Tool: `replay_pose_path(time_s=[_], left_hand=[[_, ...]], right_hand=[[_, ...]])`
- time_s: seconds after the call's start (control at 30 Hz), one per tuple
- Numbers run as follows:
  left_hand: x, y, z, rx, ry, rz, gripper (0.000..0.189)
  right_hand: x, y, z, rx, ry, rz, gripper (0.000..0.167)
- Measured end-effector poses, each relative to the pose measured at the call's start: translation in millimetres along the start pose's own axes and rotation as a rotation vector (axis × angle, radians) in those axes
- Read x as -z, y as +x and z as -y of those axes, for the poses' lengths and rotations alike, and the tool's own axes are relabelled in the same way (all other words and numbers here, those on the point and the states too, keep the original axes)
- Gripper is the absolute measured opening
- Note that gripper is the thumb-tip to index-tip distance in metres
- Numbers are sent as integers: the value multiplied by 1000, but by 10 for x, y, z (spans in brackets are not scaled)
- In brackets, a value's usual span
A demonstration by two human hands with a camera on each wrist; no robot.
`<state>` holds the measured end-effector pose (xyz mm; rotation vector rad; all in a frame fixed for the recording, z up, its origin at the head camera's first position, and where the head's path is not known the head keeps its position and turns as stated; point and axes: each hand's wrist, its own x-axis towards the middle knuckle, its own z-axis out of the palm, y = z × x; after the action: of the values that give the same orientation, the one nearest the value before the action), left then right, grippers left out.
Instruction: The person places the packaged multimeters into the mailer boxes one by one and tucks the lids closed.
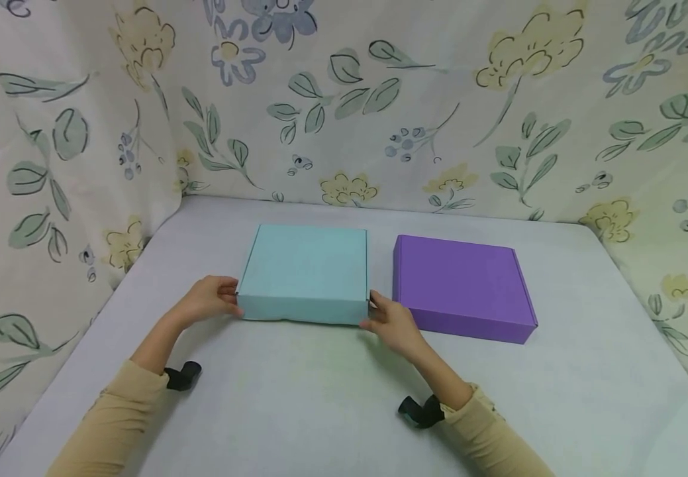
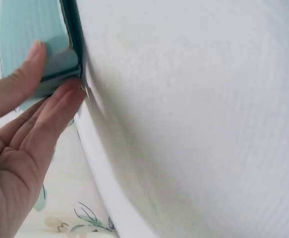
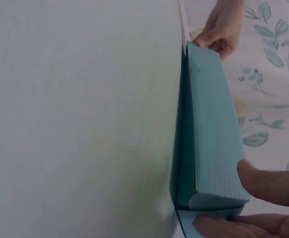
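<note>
A light blue cardboard box [image 1: 306, 265] lies on the white table with its lid down. At its left front corner is my left hand [image 1: 211, 297]; in the left wrist view the thumb [image 2: 35, 54] lies on the front panel and the fingers bend to the box's side. My right hand [image 1: 396, 321] grips the opposite front corner, thumb [image 3: 256, 178] on the front panel [image 3: 216, 124] and fingers around the side. Along the lower edge of that panel a dark gap shows in the right wrist view.
Just right of the blue box sits a purple box [image 1: 463, 281], slightly turned, near my right hand. The white tabletop [image 1: 296, 397] stretches out in front. Flower-printed cloth [image 1: 344, 99] hangs behind and along both sides. Black wrist cameras [image 1: 183, 376] stick out from both sleeves.
</note>
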<state>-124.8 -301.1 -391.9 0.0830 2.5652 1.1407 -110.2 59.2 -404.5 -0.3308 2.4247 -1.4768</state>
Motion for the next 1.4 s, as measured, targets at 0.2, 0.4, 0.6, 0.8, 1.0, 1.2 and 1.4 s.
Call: replay_pose_path(time_s=[0.2, 0.4, 0.6, 0.8, 1.0, 1.2, 1.4], left_hand=[[66, 32, 55, -49, -136, 55, 85], [93, 50, 35, -18, -187, 70, 87], [90, 67, 14, 9, -201, 69, 86], [64, 74, 10, 23, -228, 59, 84], [70, 56, -10, 5, -222, 55, 83], [62, 63, 9, 5, -225, 56, 82], [41, 75, 10, 23, -228, 58, 83]], right_hand=[[54, 93, -18, -5, -6, 54, 79], [85, 184, -35, 10, 24, 104, 88], [79, 244, -67, 62, 17, 120, 86], [52, 261, -64, 69, 44, 104, 86], [23, 255, -43, 74, -17, 76, 85], [1, 254, -4, 77, -84, 33, 85], [-26, 266, 25, 65, -37, -32, 87]])
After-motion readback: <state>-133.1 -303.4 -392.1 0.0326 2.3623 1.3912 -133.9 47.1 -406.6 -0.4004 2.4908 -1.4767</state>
